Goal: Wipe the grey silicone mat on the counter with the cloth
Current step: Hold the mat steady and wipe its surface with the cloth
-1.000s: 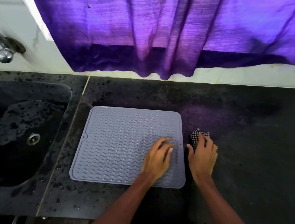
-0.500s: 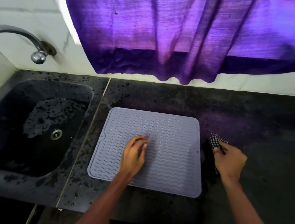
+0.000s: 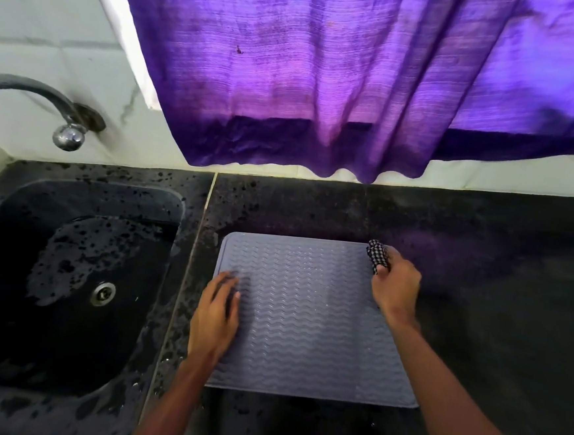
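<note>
Mat: the grey silicone mat (image 3: 308, 318) lies flat on the dark counter (image 3: 495, 302), just right of the sink (image 3: 68, 268); seen from the head camera it is close to square, with no marked long axis, its wavy ridges running from 9 to 3 o'clock.
Left hand: the left hand (image 3: 216, 318) rests palm down on the mat's 9 o'clock edge, fingers (image 3: 229, 281) spread and flat, gripping nothing; it looks to be pinning the mat in place.
Right hand: the right hand (image 3: 395, 287) sits at the mat's 1 o'clock corner, fist clenched around the checked cloth (image 3: 377, 255), a bunch of which sticks out above the knuckles.
Key relation: nearly all the mat spreads toward 7 and 8 o'clock from the cloth, so I judge the coming stroke must run down and leftward; the right hand is the nearer and the only one with the cloth.
Progress: by how things lie, wiping seems barely begun or about to start.
Hidden: whether the cloth actually touches the mat is unclear; the right hand covers that corner.
Cut off: the tap (image 3: 40, 102) leaves the view on the left, and the purple curtain (image 3: 357, 85) covers the wall behind.
Hard to read: specks on the counter near the sink may be droplets; on the mat only faint glints show.
</note>
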{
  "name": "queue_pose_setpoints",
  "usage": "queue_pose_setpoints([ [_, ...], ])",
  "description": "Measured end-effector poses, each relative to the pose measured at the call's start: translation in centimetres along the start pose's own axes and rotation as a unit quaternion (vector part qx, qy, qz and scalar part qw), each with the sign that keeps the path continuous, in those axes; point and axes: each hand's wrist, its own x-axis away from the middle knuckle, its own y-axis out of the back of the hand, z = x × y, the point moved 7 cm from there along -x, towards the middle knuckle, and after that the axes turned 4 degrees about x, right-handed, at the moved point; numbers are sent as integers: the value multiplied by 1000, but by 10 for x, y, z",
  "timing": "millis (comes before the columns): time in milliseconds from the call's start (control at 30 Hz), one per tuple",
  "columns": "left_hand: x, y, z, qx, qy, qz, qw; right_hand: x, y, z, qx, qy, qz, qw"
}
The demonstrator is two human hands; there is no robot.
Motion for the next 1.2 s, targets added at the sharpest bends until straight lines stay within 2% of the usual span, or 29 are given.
queue_pose_setpoints([
  [200, 2, -13, 15, -46, -35, 12, 998, 16, -33, 10, 182, 1, 25, 983],
  [300, 3, -17, 13, -81, -59, 8, 995, 14, -39, 8, 216, -15, 40, 976],
  [500, 3, -18, 11, -103, -59, 2, 993, 4, -43, 11, 131, -34, 16, 991],
  [767, 3, -17, 10, -97, -64, 1, 993, 11, -72, 45, 67, -17, 42, 997],
  [1067, 3, -19, 12, -81, -82, -20, 993, 47, -128, 132, -10, 46, 139, 989],
  [1200, 3, -21, 14, -79, -75, -19, 994, 57, -157, 158, -58, 43, 187, 980],
])
